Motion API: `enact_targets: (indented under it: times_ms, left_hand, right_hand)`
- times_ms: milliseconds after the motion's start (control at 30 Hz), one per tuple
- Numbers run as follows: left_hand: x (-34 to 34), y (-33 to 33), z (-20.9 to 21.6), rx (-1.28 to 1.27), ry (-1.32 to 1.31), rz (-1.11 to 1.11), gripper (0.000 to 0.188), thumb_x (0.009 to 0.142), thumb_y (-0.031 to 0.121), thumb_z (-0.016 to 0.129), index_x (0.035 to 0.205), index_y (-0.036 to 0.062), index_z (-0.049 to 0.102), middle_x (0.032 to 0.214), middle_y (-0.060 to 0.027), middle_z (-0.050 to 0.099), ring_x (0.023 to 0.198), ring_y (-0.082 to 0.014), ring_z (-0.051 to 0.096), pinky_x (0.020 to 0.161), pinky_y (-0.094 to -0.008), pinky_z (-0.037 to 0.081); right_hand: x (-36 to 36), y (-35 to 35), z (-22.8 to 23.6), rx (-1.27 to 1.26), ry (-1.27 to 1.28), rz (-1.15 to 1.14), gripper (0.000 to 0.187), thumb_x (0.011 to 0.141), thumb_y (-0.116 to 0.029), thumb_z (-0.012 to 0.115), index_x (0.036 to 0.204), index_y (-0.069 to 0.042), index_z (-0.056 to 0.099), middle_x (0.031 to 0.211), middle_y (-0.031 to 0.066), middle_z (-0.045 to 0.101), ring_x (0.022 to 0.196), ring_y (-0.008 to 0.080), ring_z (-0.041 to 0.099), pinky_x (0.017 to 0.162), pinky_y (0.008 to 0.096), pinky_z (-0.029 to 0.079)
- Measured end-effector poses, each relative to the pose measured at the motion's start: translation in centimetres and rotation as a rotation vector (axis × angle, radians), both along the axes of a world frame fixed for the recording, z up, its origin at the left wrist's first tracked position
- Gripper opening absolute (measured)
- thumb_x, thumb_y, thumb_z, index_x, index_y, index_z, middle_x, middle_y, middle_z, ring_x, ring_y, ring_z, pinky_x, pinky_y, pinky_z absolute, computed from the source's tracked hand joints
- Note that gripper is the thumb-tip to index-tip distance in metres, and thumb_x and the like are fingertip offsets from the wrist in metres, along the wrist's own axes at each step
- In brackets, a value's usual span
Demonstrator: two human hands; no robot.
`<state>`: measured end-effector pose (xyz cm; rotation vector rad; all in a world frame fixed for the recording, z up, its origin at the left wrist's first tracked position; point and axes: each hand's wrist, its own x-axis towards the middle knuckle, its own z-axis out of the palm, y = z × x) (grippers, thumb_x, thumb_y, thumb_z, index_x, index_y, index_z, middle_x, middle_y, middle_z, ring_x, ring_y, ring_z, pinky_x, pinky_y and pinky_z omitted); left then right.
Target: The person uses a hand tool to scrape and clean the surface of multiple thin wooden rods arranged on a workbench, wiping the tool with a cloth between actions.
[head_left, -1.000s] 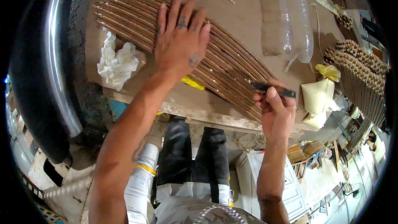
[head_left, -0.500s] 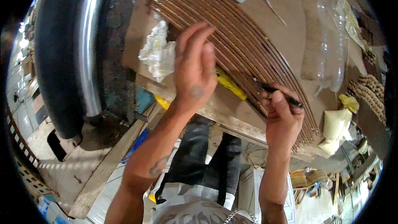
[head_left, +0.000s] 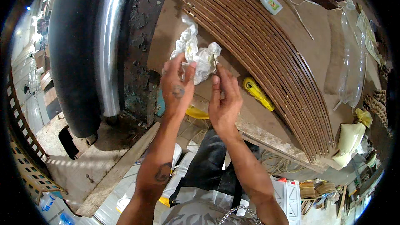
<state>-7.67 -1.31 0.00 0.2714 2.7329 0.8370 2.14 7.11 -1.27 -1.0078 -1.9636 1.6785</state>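
Note:
A crumpled white cloth or paper wad [head_left: 202,60] lies on the brown work surface, between and just beyond my two hands. My left hand [head_left: 178,85] is at its near left edge, fingers curved and thumb apart, the fingertips overlapping the wad. At the near right edge is my right hand [head_left: 225,102], with thumb and fingers spread and nothing seen between them. Whether either hand presses on the wad cannot be told. To the right, long thin brown strips [head_left: 258,54] lie side by side in a row. A yellow cutter-like tool [head_left: 259,94] rests against their near edge.
A white glue bottle [head_left: 270,3] lies beyond the strips. At the right are clear plastic wrap [head_left: 348,58] and a pale yellow tied bag [head_left: 349,139]. A large black roller [head_left: 75,58] and a shiny metal cylinder [head_left: 112,50] stand at the left.
My right hand has moved left from the strips to the wad, and the dark pen-like tool it held is out of sight. My left hand has moved from the strips onto the wad's edge.

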Motion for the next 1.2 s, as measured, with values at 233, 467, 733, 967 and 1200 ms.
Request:
enact_targets:
  times_ms: [233, 467, 733, 967, 1200]
  left_hand:
    - [0.9, 0.8, -1.8, 0.05, 0.122, -0.108, 0.035, 0.084, 0.019, 0.076, 0.114, 0.0038, 0.064, 0.101, -0.0089, 0.06, 0.087, -0.0249, 0.061, 0.076, -0.0373, 0.05]
    - [0.3, 0.9, -1.8, -0.302, 0.5, -0.423, 0.035, 0.078, 0.023, 0.079, 0.108, 0.011, 0.067, 0.1, -0.0073, 0.061, 0.104, -0.033, 0.053, 0.088, -0.0473, 0.036]
    - [0.5, 4.1, 4.1, -0.17, 0.538, -0.364, 0.023, 0.087, 0.015, 0.071, 0.108, 0.0056, 0.069, 0.107, -0.0117, 0.063, 0.106, -0.0324, 0.057, 0.09, -0.0433, 0.044]
    - [8.2, 13.2, 7.3, 0.241, -0.245, -0.415, 0.016, 0.096, 0.018, 0.065, 0.093, 0.0019, 0.068, 0.08, -0.0081, 0.066, 0.068, -0.0173, 0.062, 0.069, -0.0298, 0.05]
    - [12.2, 16.6, 7.2, 0.631, -0.85, -0.413, 0.03, 0.096, 0.019, 0.065, 0.119, 0.0001, 0.062, 0.098, -0.0025, 0.062, 0.092, -0.0094, 0.057, 0.083, -0.0235, 0.046]
  right_hand:
    - [1.1, -0.6, -2.1, 0.481, -0.063, 0.211, 0.066, 0.07, 0.004, 0.063, 0.135, -0.001, 0.054, 0.132, 0.0166, 0.055, 0.109, 0.0341, 0.054, 0.087, 0.0441, 0.044]
    - [3.5, 0.1, -0.2, 0.581, -0.227, 0.388, 0.053, 0.077, -0.007, 0.061, 0.129, 0.002, 0.057, 0.123, 0.0144, 0.059, 0.107, 0.0293, 0.057, 0.086, 0.0405, 0.045]
    - [12.9, 6.7, 6.4, -0.101, -0.17, -0.038, 0.015, 0.094, -0.007, 0.06, 0.108, 0.0, 0.062, 0.088, 0.0135, 0.067, 0.07, 0.0252, 0.066, 0.062, 0.0348, 0.053]
    - [17.9, 15.3, 7.5, -0.963, 0.322, -0.679, 0.009, 0.095, -0.009, 0.061, 0.102, -0.001, 0.061, 0.076, 0.0135, 0.069, 0.058, 0.0204, 0.065, 0.057, 0.0311, 0.052]
    - [18.5, 14.9, 8.3, -0.918, 0.362, -0.615, 0.013, 0.095, -0.008, 0.062, 0.105, 0.0, 0.061, 0.077, 0.0159, 0.069, 0.058, 0.0226, 0.066, 0.055, 0.0326, 0.054]
